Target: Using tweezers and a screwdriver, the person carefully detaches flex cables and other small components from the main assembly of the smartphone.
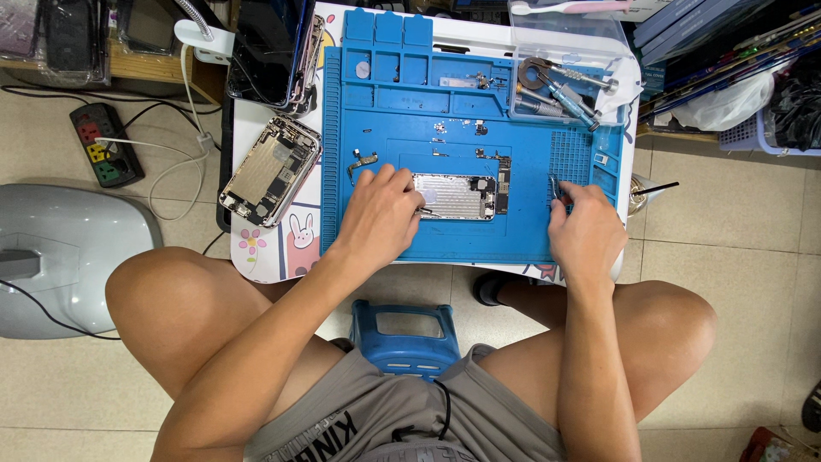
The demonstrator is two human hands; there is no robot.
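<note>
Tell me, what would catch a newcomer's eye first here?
Probably the bright blue work mat covering the small table, with an opened phone shell lying at its middle. The left hand rests on the shell's left end, while the right hand pinches tweezers near the mat's right edge.

Small phone-repair workshop: a blue silicone repair mat (410,239) is covering a low white table (256,120), opened silver phone housings (270,171) are lying about, screwdrivers are sitting in a clear plastic tray (564,90).
</note>
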